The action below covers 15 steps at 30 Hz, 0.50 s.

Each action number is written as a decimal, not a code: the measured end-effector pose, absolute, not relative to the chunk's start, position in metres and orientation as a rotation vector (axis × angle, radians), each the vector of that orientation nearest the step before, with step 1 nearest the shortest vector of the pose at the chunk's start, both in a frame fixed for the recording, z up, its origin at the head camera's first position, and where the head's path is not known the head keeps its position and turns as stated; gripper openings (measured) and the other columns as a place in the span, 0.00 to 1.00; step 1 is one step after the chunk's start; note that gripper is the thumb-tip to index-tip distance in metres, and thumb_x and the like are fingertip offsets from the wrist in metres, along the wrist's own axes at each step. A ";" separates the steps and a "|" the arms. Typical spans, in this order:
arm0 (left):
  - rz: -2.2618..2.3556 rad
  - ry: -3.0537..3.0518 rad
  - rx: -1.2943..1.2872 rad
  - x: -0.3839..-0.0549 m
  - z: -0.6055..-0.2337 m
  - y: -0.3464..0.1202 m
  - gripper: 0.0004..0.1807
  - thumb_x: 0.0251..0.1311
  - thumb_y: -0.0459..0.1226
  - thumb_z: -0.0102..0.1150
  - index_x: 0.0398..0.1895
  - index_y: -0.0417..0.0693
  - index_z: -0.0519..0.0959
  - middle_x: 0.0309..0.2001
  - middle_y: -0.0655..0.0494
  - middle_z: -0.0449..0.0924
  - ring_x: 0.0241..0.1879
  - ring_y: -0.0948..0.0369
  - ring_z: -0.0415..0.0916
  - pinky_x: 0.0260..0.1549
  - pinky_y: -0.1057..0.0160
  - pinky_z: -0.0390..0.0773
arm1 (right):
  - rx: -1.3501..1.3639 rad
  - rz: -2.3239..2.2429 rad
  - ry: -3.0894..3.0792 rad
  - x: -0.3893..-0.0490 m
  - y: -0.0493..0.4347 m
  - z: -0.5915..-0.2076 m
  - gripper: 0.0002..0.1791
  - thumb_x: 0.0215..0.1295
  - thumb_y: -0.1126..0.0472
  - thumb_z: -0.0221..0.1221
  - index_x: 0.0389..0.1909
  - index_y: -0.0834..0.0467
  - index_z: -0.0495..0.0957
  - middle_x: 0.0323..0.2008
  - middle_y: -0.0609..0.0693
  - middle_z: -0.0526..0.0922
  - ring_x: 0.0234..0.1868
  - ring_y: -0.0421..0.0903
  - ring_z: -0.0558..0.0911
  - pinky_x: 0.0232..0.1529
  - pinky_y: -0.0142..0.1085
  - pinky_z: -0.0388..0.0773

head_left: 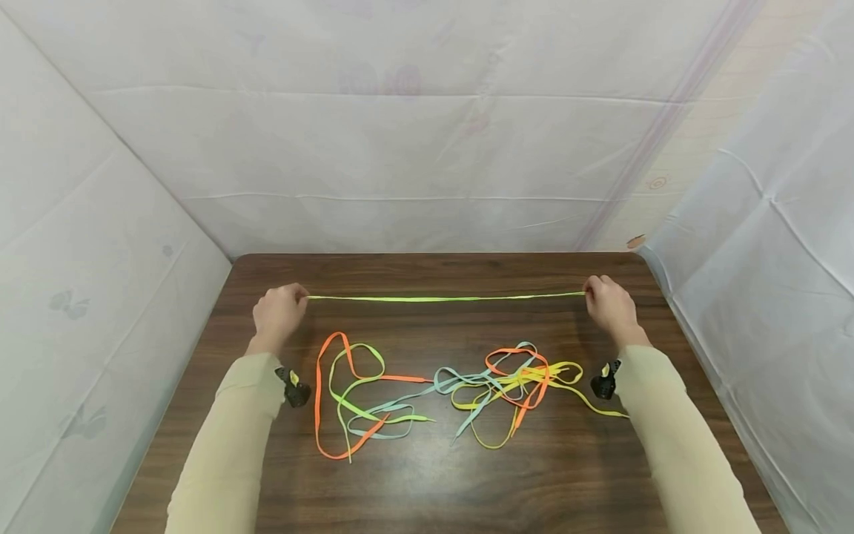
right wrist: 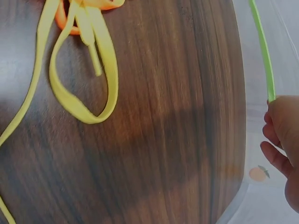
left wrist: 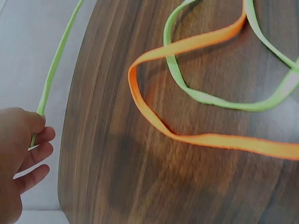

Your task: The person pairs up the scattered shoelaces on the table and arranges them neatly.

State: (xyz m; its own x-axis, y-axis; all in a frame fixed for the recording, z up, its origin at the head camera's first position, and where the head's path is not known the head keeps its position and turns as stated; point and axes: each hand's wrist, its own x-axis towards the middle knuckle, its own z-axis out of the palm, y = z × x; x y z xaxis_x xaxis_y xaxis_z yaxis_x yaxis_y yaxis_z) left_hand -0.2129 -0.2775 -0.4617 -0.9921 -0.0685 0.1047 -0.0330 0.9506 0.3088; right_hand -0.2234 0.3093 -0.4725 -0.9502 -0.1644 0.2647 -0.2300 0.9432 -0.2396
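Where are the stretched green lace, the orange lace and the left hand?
stretched green lace [head_left: 445,299], head view, middle of its taut span.
orange lace [left wrist: 154,119], left wrist view, curve of its loop on the table.
left hand [head_left: 279,311], head view, back of the hand.

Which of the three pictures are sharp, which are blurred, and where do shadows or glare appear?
Head view: sharp, evenly lit, the walls bowed by the wide lens, a soft sheen on the wooden table. Left wrist view: slightly blurred, above all the left hand and the orange lace. Right wrist view: the wood grain is fairly crisp, a broad soft shadow crosses it, and the right hand is soft.
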 end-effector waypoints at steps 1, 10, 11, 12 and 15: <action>-0.469 -2.995 0.096 -0.214 -0.462 -0.277 0.11 0.62 0.37 0.49 0.40 0.43 0.79 0.35 0.43 0.82 0.17 0.54 0.71 0.14 0.57 0.67 | 0.287 0.389 -2.860 -0.224 0.308 -0.472 0.05 0.62 0.70 0.51 0.35 0.66 0.74 0.31 0.62 0.75 0.26 0.58 0.76 0.28 0.51 0.72; -0.469 -3.010 0.235 -0.225 -0.466 -0.268 0.12 0.61 0.38 0.46 0.39 0.43 0.79 0.38 0.41 0.81 0.31 0.42 0.78 0.27 0.44 0.73 | 0.189 0.345 -2.943 -0.234 0.297 -0.464 0.06 0.62 0.68 0.51 0.38 0.67 0.73 0.35 0.64 0.74 0.32 0.62 0.76 0.34 0.54 0.72; -0.471 -3.014 0.247 -0.226 -0.466 -0.267 0.12 0.61 0.38 0.46 0.39 0.43 0.79 0.38 0.41 0.81 0.32 0.42 0.78 0.27 0.45 0.74 | 0.186 0.338 -2.940 -0.235 0.296 -0.464 0.06 0.62 0.68 0.51 0.38 0.67 0.73 0.35 0.65 0.74 0.33 0.63 0.76 0.34 0.54 0.72; -0.470 -3.021 0.255 -0.227 -0.467 -0.266 0.12 0.61 0.38 0.45 0.39 0.43 0.79 0.37 0.41 0.81 0.32 0.42 0.78 0.27 0.45 0.74 | 0.181 0.331 -2.936 -0.237 0.295 -0.464 0.06 0.62 0.68 0.51 0.37 0.67 0.73 0.35 0.65 0.74 0.33 0.63 0.76 0.35 0.54 0.72; -0.465 -3.029 0.284 -0.229 -0.467 -0.265 0.13 0.62 0.38 0.44 0.39 0.43 0.78 0.37 0.42 0.81 0.30 0.44 0.78 0.25 0.47 0.74 | 0.177 0.316 -2.927 -0.241 0.292 -0.464 0.06 0.62 0.68 0.51 0.36 0.67 0.72 0.34 0.64 0.74 0.32 0.63 0.76 0.34 0.54 0.73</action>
State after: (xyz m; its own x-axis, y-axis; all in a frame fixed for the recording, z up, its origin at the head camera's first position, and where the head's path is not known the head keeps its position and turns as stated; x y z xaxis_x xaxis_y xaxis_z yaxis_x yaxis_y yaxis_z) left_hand -0.2292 -0.2649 -0.4673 -0.9810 -0.1911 0.0350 -0.1717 0.9373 0.3031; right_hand -0.2414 0.2921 -0.4642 -0.9745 -0.0974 0.2023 -0.1383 0.9701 -0.1992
